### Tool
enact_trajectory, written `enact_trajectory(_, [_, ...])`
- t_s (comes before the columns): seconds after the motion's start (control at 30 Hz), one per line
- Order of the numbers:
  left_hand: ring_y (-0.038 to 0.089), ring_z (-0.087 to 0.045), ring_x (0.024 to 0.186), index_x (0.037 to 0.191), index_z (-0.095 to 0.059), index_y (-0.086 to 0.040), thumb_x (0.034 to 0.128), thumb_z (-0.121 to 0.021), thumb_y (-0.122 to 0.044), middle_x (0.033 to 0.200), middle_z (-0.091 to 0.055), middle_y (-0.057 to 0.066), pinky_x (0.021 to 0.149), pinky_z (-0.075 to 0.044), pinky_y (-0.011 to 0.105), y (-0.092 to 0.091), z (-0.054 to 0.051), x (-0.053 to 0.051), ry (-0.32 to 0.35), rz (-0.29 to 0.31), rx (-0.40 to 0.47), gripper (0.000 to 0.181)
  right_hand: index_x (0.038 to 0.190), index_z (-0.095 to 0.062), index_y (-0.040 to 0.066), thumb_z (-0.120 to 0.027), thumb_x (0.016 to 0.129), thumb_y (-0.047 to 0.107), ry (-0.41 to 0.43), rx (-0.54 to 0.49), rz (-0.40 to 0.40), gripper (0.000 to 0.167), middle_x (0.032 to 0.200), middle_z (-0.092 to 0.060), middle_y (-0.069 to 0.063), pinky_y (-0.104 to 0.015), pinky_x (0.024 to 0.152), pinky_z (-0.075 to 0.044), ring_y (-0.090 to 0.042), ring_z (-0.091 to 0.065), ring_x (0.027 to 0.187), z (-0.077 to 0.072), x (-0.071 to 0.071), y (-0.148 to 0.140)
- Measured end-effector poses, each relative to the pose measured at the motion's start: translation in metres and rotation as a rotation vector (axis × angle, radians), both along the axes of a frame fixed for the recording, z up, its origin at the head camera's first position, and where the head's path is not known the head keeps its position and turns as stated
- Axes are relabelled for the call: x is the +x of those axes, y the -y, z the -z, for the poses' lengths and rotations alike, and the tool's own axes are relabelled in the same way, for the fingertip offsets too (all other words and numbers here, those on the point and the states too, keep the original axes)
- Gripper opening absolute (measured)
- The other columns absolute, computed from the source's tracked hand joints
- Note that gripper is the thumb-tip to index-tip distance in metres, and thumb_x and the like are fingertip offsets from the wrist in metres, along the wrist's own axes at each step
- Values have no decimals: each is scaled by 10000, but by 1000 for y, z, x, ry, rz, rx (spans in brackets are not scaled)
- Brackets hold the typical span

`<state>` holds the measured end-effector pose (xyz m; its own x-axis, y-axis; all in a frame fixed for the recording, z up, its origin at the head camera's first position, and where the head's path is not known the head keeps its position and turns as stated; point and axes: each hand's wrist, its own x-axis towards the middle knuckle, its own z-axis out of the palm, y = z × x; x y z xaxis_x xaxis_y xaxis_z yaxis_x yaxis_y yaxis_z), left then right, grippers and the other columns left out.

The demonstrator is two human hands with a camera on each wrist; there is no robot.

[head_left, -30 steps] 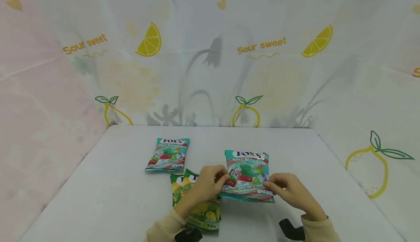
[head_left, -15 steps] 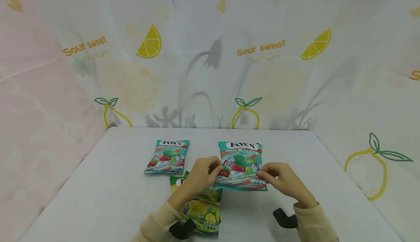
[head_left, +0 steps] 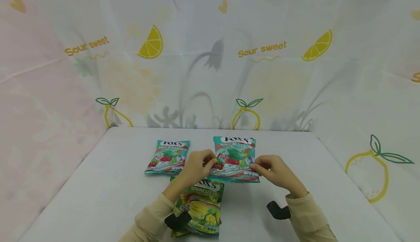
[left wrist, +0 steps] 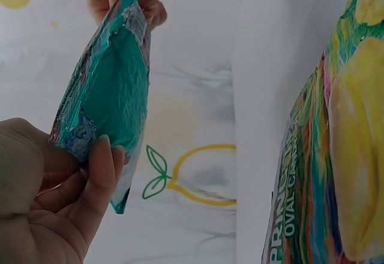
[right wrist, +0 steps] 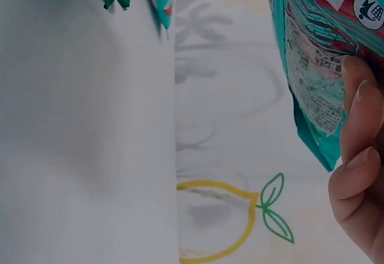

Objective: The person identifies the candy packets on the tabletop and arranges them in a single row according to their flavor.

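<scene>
Both hands hold a teal Fox's Mint Blossom candy bag (head_left: 234,160) in the air, front face toward the head camera. My left hand (head_left: 198,167) pinches its left edge, and my right hand (head_left: 273,172) pinches the right edge. In the left wrist view the bag's teal bottom (left wrist: 114,90) shows between the left hand (left wrist: 54,198) and the other hand. The right wrist view shows the right fingers (right wrist: 360,120) against the printed back of the bag (right wrist: 312,66). Below the left forearm lie yellow-green Fox's Spring Tea bags (head_left: 200,209), overlapping and partly hidden.
A second Mint Blossom bag (head_left: 168,157) lies flat on the white table (head_left: 98,194), left of the held one. Behind the table hangs a pale cloth (head_left: 197,52) with lemon prints. Black curved pieces (head_left: 278,210) sit by both wrists.
Both hands have carried the Mint Blossom bag up and to the left, farther back over the table. More of the Spring Tea bags is uncovered. The other bags look unmoved.
</scene>
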<state>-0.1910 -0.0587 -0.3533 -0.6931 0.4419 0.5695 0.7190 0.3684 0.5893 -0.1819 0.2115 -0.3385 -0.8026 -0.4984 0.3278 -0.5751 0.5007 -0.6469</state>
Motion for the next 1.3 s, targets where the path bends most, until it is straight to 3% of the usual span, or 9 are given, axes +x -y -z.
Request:
enact_trajectory(0.37, [7,-439,482,803,-626,-6,891,-588,19,612,-580,31,444,-379,194,9,-2,-14,11,-14,-5,99,765,-660,35,-626,894,59,20,-12,23,135,653,-571,5,-224,522,-434,-60,-490,555,-2,-13,11])
enact_trajectory(0.63, [24,-437,476,813,-634,3,887,-590,27,613,-584,44,442,-368,205,16,3,-27,-34,-39,11,89,750,-655,37,-634,891,80,-8,-1,33,149,637,-561,32,-223,508,-430,-34,-469,546,-1,-26,21])
enact_trajectory(0.87, [18,-451,489,821,-637,-1,889,-594,23,627,-588,42,444,-381,210,23,12,-34,24,-78,16,83,755,-662,1,-619,901,71,13,-28,-12,168,644,-588,-51,-229,521,-450,-72,-492,546,3,-38,29])
enact_trajectory(1.1, [83,-513,513,818,-642,4,877,-605,29,651,-611,57,478,-417,227,29,16,-39,-11,-105,31,74,768,-669,-5,-636,892,83,34,-17,-8,155,667,-599,-30,-229,531,-467,-88,-520,559,5,-45,38])
enact_trajectory(1.3, [72,-490,507,806,-646,-7,885,-600,24,648,-603,48,466,-398,228,33,20,-44,8,-145,21,96,759,-666,-3,-629,894,78,22,-5,-17,162,669,-597,-25,-221,522,-457,-119,-518,552,10,-54,44])
